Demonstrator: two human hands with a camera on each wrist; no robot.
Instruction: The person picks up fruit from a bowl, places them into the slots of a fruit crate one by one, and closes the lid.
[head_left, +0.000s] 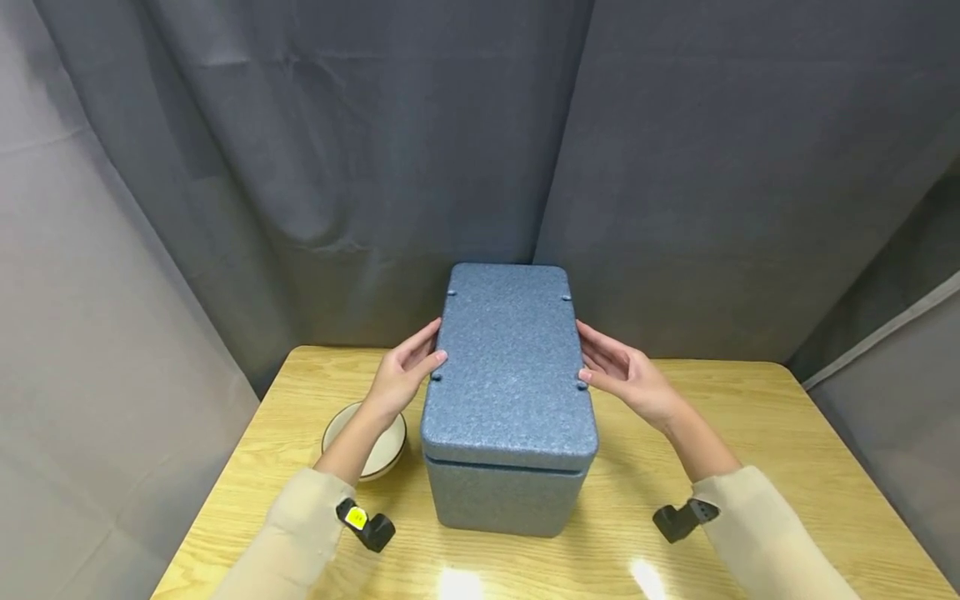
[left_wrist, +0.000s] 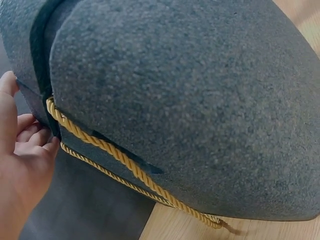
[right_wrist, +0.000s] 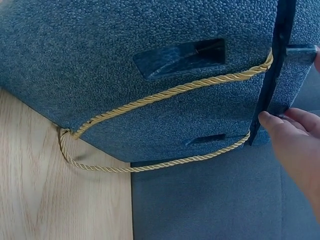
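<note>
A blue-grey foam box (head_left: 502, 502) stands upright on the table, its foam lid (head_left: 512, 358) on top. A dark seam runs between lid and body. My left hand (head_left: 401, 375) grips the lid's left side, thumb at the top edge and fingers lower down. On the opposite side my right hand (head_left: 630, 379) grips the lid the same way. In the right wrist view, fingertips (right_wrist: 265, 117) touch the seam. Twisted gold rope (left_wrist: 120, 155) hangs along the box's left side. Another gold rope (right_wrist: 170, 92) loops down the right side, near a recessed handhold (right_wrist: 182, 57).
A pale bowl (head_left: 390, 448) with a dark rim sits left of the box, partly hidden under my left forearm. The wooden table (head_left: 720, 433) extends to both sides. Grey curtains (head_left: 375, 167) hang right behind the box and along the sides.
</note>
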